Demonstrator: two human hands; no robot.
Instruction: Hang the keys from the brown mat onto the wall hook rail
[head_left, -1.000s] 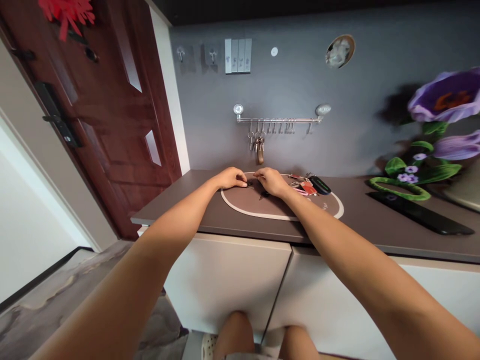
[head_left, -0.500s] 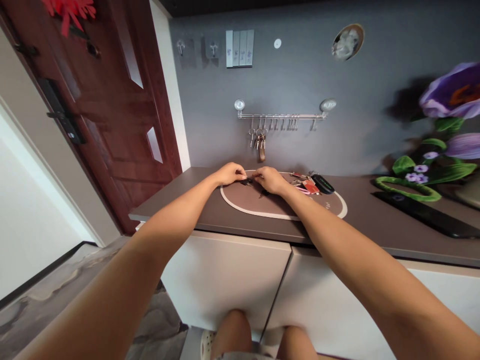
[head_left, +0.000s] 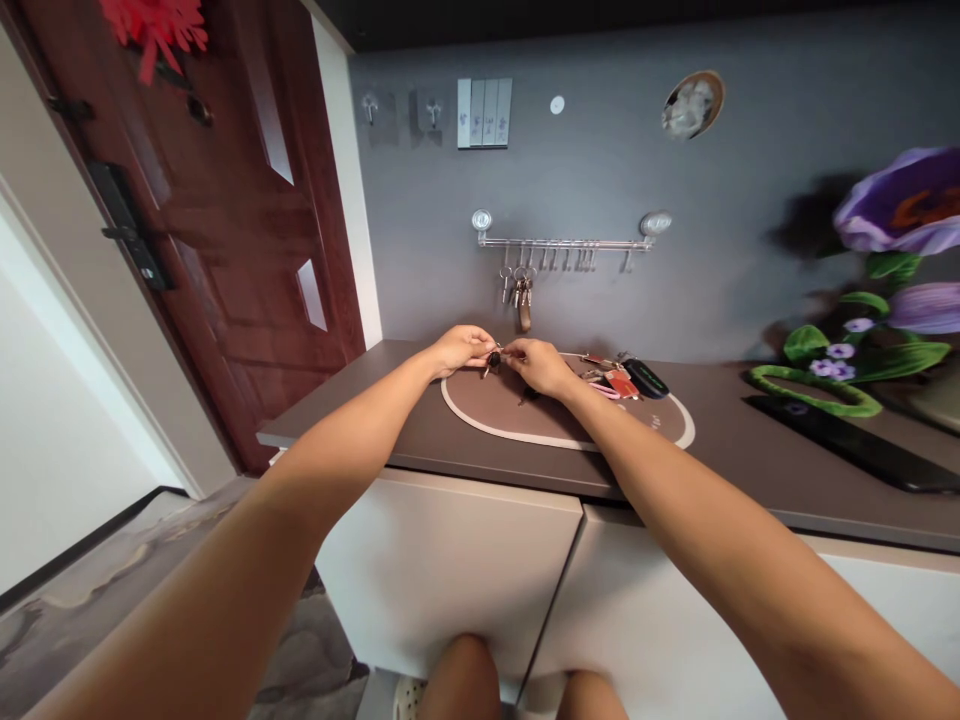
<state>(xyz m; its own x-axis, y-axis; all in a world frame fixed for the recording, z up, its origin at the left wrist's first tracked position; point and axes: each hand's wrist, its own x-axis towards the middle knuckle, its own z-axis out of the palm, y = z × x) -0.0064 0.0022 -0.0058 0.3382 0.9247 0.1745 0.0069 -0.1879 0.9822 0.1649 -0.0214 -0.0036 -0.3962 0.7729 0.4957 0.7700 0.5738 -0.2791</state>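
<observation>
**Both hands pinching a small black key over the oval mat**

Head view, the only one. My left hand (head_left: 459,349) and right hand (head_left: 538,365) were close together over the far part of an oval brown mat with a cream border (head_left: 480,398). Both were narrow, fingertips pinched in from either side at a small black-headed key (head_left: 493,359) on a metal ring. The key sat right between them, and how firmly each hand had it was too small to tell. The step in hand looked like close finger work on that key, and the next move seemed to call for small finger motions, not arm travel.

A small dark item (head_left: 529,396) lay on the mat just below my right hand. Just beside that hand were red and pink key tags (head_left: 617,381) and a black oblong key fob (head_left: 645,378), the nearest clutter in its way. The mat lay on a dark brown countertop (head_left: 352,420) above white cabinet doors (head_left: 450,570). On the gray wall above hung a chrome hook rail (head_left: 562,242) with a bunch of keys on a tan tag (head_left: 524,305). Further left stood a dark red wooden door (head_left: 225,230); far right were large purple flowers (head_left: 900,215) and a long flat black panel (head_left: 847,445).
</observation>
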